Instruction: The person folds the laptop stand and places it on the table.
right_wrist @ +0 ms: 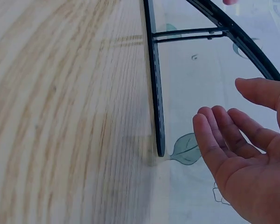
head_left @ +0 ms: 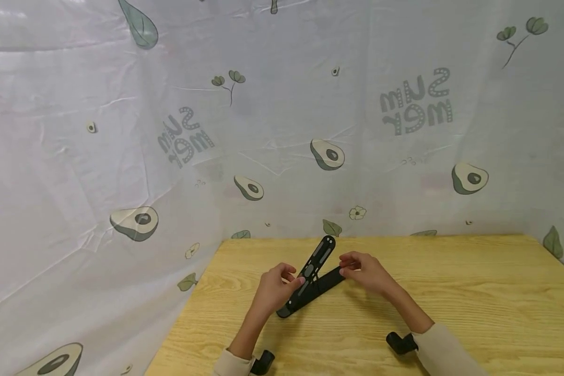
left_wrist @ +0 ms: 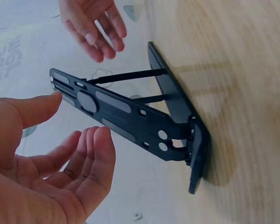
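Observation:
A black folding laptop stand (head_left: pixel 320 253) stands propped open on the table. Its padded upper arm (left_wrist: pixel 116 106) slants up from the hinge, and thin struts (left_wrist: pixel 130 76) link it to the flat base (right_wrist: pixel 156 93) resting on the wood. My left hand (head_left: pixel 271 290) is beside the upper arm, fingers loosely bent, with the thumb tip right at the arm's edge in the left wrist view. By the far end of the base, my right hand (head_left: pixel 368 272) hovers with relaxed fingers and an empty palm; the right wrist view shows a gap between its fingers and the stand.
The light wooden table (head_left: pixel 451 292) spreads to the right. A pale curtain (head_left: pixel 282 115) printed with avocados and leaves hangs behind it and along its left side. Black wrist devices (head_left: pixel 399 343) stick out near both beige sleeves (head_left: pixel 444 350).

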Demonstrator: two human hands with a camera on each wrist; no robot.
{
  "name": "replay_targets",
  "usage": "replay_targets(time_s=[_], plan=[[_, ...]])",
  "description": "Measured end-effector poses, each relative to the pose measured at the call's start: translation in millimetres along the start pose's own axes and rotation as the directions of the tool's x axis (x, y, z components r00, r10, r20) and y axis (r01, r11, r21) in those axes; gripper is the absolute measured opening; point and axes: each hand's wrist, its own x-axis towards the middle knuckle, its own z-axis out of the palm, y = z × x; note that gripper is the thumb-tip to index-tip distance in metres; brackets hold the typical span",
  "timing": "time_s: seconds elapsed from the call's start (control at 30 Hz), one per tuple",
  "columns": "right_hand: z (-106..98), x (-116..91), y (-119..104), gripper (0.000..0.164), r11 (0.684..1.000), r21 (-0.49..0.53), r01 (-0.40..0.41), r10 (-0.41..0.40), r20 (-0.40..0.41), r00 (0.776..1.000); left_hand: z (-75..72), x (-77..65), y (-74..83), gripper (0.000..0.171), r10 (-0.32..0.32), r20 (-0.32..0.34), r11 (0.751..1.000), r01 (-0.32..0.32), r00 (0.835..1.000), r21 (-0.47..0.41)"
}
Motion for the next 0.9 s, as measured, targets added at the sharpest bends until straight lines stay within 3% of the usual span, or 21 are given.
replay_targets(time_s=[0.3, 0.5, 0.9], plan=[[0.6, 13.3, 20.7, 0.046, 0.999, -0.037, -0.020, 0.020, -0.016, 1.000, 8.2, -8.9, -5.2, 0.040, -0.050, 0.033, 0.999, 0.051, 0.998, -0.004], [-6.1, 20.1, 30.8, 0.046, 0.999, -0.046, -0.021, 0.021, 0.001, 1.000, 11.4, -10.6, -6.1, 0.039, -0.038, 0.031, 0.999, 0.037, 0.999, 0.014], [-15.1, 39.8, 41.5, 0.046, 0.999, -0.026, -0.019, 0.023, 0.142, 0.990, 12.0, -7.4, -8.8, 0.039, -0.082, 0.022, 0.997, 0.082, 0.996, 0.010]])
